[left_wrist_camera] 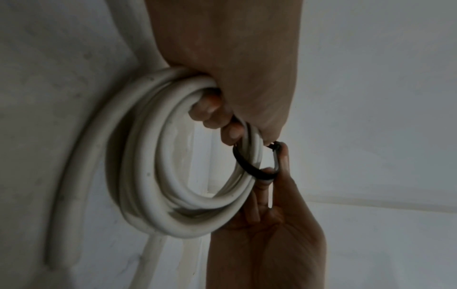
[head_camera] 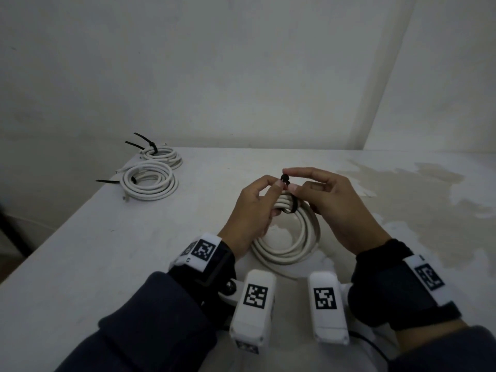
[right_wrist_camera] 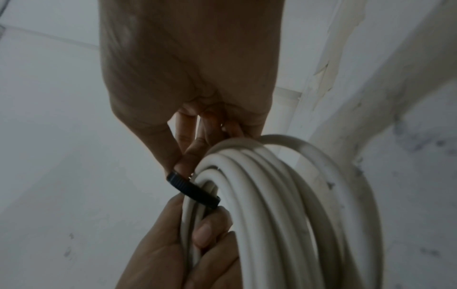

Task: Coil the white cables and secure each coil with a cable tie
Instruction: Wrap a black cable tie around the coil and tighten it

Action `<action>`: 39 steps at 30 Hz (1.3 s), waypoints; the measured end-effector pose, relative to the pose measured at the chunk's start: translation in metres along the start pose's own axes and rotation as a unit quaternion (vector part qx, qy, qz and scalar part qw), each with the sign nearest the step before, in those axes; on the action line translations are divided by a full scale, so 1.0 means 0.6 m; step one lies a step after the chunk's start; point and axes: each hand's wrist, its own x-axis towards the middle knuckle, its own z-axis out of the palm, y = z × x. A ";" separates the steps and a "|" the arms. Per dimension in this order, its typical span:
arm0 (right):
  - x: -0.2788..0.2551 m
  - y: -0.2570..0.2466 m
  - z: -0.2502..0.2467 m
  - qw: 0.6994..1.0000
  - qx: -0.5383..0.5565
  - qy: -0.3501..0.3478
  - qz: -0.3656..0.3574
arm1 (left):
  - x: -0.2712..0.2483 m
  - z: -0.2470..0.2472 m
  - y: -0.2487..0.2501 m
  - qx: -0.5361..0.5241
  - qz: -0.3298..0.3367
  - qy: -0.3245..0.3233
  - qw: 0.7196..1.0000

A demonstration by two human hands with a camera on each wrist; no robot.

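Note:
A coil of white cable (head_camera: 291,245) stands tilted on the white table (head_camera: 134,251), its far side lifted. A black cable tie (head_camera: 294,206) loops round the lifted strands. My left hand (head_camera: 277,183) curls its lower fingers round the coil (left_wrist_camera: 138,156) and pinches the tie near its head with thumb and forefinger. My right hand (head_camera: 291,181) pinches the tie's upper end from the other side. In the right wrist view the ribbed tie (right_wrist_camera: 193,190) crosses the coil (right_wrist_camera: 272,195) just under the right hand's pinching fingertips (right_wrist_camera: 180,166). The loop (left_wrist_camera: 249,168) hangs loose round the strands.
Two other white coils (head_camera: 149,181) (head_camera: 162,154), each bound with a black tie whose tail sticks out, lie at the table's far left corner. The table's left edge runs close by them. A wall stands behind, and a stained patch (head_camera: 402,183) marks the right side.

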 end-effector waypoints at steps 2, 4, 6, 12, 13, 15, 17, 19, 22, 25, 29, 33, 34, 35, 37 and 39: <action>-0.001 -0.003 -0.001 1.000 0.005 -0.008 0.004 | 0.000 0.000 0.001 -0.004 0.002 -0.006 1.000; -0.002 -0.004 -0.002 1.000 0.005 -0.011 0.004 | 0.000 -0.001 -0.001 -0.001 0.002 -0.010 1.000; -0.002 -0.005 -0.002 1.000 0.000 -0.011 0.002 | 0.001 -0.002 -0.003 0.003 0.002 -0.013 1.000; -0.001 -0.004 -0.004 1.000 -0.023 -0.007 -0.011 | 0.004 -0.003 -0.008 0.003 -0.005 -0.017 1.000; -0.001 -0.004 -0.004 1.000 -0.025 -0.008 -0.012 | 0.005 -0.004 -0.009 0.002 -0.006 -0.016 1.000; 0.001 -0.002 -0.005 1.000 -0.025 -0.007 -0.010 | 0.005 -0.004 -0.011 -0.001 -0.008 -0.012 1.000; 0.002 -0.002 -0.006 1.000 -0.027 -0.006 -0.008 | 0.006 -0.004 -0.011 -0.001 -0.008 -0.012 1.000; 0.003 0.000 -0.005 1.000 -0.025 -0.008 -0.004 | 0.005 -0.004 -0.011 0.000 -0.009 -0.013 1.000; 0.003 0.001 -0.006 1.000 -0.021 -0.013 0.001 | 0.004 -0.004 -0.009 0.005 -0.007 -0.015 1.000; 0.003 0.000 -0.006 1.000 -0.017 -0.013 0.001 | 0.005 -0.003 -0.010 0.011 -0.006 -0.015 1.000; 0.002 -0.001 -0.005 1.000 -0.016 -0.011 -0.002 | 0.006 -0.004 -0.011 0.014 -0.006 -0.016 1.000; 0.003 -0.002 -0.005 1.000 -0.020 -0.007 -0.009 | 0.007 -0.004 -0.012 0.014 -0.004 -0.015 1.000; 0.004 -0.002 -0.005 1.000 -0.021 -0.008 -0.010 | 0.007 -0.004 -0.012 0.014 -0.004 -0.016 1.000; 0.004 -0.002 -0.005 1.000 -0.022 -0.008 -0.009 | 0.007 -0.004 -0.012 0.014 -0.004 -0.016 1.000; 0.004 -0.001 -0.005 1.000 -0.023 -0.006 -0.007 | 0.007 -0.005 -0.012 0.014 -0.004 -0.015 1.000; 0.005 0.000 -0.006 1.000 -0.023 -0.005 -0.003 | 0.008 -0.005 -0.013 0.015 -0.005 -0.014 1.000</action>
